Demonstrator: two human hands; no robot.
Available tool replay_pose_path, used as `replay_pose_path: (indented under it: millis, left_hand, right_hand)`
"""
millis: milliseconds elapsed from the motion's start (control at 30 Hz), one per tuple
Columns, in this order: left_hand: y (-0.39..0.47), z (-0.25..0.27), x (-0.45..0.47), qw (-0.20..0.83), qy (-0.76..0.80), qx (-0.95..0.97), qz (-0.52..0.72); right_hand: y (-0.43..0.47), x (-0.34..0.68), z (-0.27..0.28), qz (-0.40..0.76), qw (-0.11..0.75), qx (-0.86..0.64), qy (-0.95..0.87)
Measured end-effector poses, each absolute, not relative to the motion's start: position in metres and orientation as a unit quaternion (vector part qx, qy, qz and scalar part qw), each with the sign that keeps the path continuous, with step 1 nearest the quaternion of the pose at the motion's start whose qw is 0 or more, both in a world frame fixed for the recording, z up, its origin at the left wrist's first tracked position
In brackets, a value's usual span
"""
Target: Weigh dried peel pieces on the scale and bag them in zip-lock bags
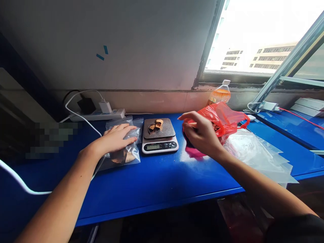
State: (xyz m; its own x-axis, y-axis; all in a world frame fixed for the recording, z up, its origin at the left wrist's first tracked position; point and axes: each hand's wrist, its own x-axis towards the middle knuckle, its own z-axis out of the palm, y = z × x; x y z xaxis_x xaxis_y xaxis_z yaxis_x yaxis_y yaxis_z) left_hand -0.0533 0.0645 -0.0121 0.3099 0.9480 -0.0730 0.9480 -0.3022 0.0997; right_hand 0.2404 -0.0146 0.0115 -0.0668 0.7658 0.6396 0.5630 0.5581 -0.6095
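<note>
On the blue table stands a small kitchen scale (160, 146) with a display and buttons on its front. Several brown dried pieces (158, 125), their kind unclear, lie on its dark plate. To the left, my left hand (116, 136) rests flat with fingers spread on clear zip bags (131, 156); tan pieces show inside. Right of the scale, my right hand (197, 130) hovers beside a red plastic bag (215, 113), its fingers bent and apart, with nothing visible in them. Under that hand is a magenta patch (194, 153), partly hidden.
Flat clear bags (260, 157) lie stacked at the right. A bottle of orange drink (220, 93) stands behind the red bag. A power strip (111, 114) with a white charger (105, 107) lies by the wall; a white cable (78, 113) runs past my left arm.
</note>
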Motion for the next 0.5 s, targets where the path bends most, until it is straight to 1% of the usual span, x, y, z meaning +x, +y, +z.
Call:
replay_pose_path:
  millis: [67,100,200,267,400,500]
  left_hand:
    - [0.063,-0.011,-0.053,0.062,0.587,0.807,-0.003]
    - [0.063,-0.011,-0.053,0.063,0.587,0.807,-0.006]
    - [0.061,-0.009,-0.053,0.067,0.591,0.804,-0.015]
    - [0.061,-0.010,-0.053,0.072,0.590,0.804,-0.015]
    - [0.062,-0.012,-0.054,0.066,0.589,0.805,-0.021]
    - [0.062,-0.012,-0.053,0.065,0.588,0.806,-0.025]
  right_hand:
    - [0.009,0.225,-0.003,0.180,0.500,-0.482,-0.697]
    - [0.019,0.222,-0.010,0.203,0.508,-0.494,-0.676]
    - [0.036,0.225,-0.026,0.224,0.530,-0.514,-0.636]
    - [0.034,0.232,-0.030,0.269,0.536,-0.511,-0.616]
    - [0.023,0.241,-0.030,0.461,0.546,-0.450,-0.535]
    - [0.021,0.241,-0.029,0.527,0.535,-0.405,-0.522]
